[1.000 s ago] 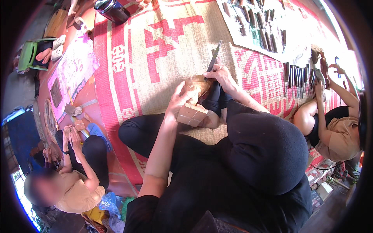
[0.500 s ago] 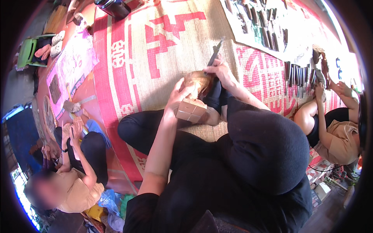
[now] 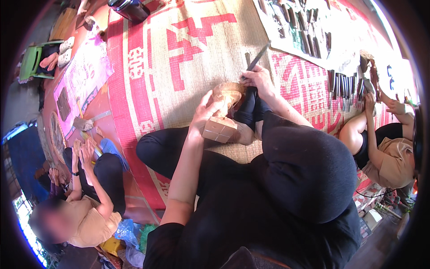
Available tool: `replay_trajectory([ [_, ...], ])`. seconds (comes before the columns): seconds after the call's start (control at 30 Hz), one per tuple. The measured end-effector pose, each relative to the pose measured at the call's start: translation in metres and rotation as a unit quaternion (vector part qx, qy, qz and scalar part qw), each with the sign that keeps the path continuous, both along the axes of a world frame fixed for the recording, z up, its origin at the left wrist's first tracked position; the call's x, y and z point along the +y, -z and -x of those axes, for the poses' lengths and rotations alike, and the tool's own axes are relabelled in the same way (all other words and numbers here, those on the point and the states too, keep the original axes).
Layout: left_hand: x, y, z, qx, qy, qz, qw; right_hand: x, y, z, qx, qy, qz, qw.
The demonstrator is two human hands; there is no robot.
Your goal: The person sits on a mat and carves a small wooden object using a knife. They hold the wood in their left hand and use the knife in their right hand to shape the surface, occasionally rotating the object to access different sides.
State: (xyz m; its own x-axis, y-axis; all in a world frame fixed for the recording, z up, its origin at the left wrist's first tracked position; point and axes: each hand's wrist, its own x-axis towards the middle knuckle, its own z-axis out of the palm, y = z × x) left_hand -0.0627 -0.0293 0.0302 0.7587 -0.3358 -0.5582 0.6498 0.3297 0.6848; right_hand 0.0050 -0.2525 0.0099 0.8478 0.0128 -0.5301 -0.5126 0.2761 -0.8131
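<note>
A wood carving point(image 3: 229, 93) with a rounded, shaped upper part rises from a square block base marked with pale lines. My left hand point(image 3: 207, 110) is wrapped round its narrow middle, holding it tilted over my crossed legs. Up and to the right of the carving, my right hand point(image 3: 260, 81) is closed on a dark, slim file point(image 3: 258, 57), whose long end points away to the upper right. A small gap separates the file from the carving. The fingertips of my right hand are partly hidden.
Rows of dark-handled carving tools point(image 3: 304, 31) lie on a white sheet at far right, with more point(image 3: 345, 89) nearer. A dark jar point(image 3: 130, 10) stands far left on the patterned mat point(image 3: 197, 58). One person point(image 3: 74, 215) sits at left, another point(image 3: 387, 157) at right.
My right hand with the file has drawn away from the carving toward the upper right, and the file leans further right. The left hand and the carving have barely moved.
</note>
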Motion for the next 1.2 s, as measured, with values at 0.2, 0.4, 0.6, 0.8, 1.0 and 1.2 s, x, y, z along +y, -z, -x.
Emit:
replay_trajectory([
  [0.2,0.003,-0.003,-0.002,0.030,-0.020,0.044,0.998,0.002,0.014,0.007,-0.054,-0.130,0.055,0.988],
  [0.4,0.006,-0.004,0.000,0.033,-0.025,0.055,0.998,0.006,0.015,0.005,-0.041,-0.072,0.058,0.995],
  [0.6,0.005,-0.007,-0.002,0.051,-0.029,0.055,0.997,0.007,-0.007,0.008,-0.067,-0.085,-0.008,0.994],
  [0.8,0.007,0.000,-0.001,0.049,-0.019,0.041,0.998,0.011,0.013,0.006,-0.028,-0.058,0.027,0.998],
  [1.0,0.005,-0.008,0.002,0.040,-0.037,0.030,0.998,0.010,-0.009,0.006,-0.064,-0.072,-0.014,0.995],
  [1.2,0.002,0.001,0.002,0.031,-0.030,-0.008,0.999,0.010,0.014,0.005,-0.064,-0.062,0.053,0.995],
])
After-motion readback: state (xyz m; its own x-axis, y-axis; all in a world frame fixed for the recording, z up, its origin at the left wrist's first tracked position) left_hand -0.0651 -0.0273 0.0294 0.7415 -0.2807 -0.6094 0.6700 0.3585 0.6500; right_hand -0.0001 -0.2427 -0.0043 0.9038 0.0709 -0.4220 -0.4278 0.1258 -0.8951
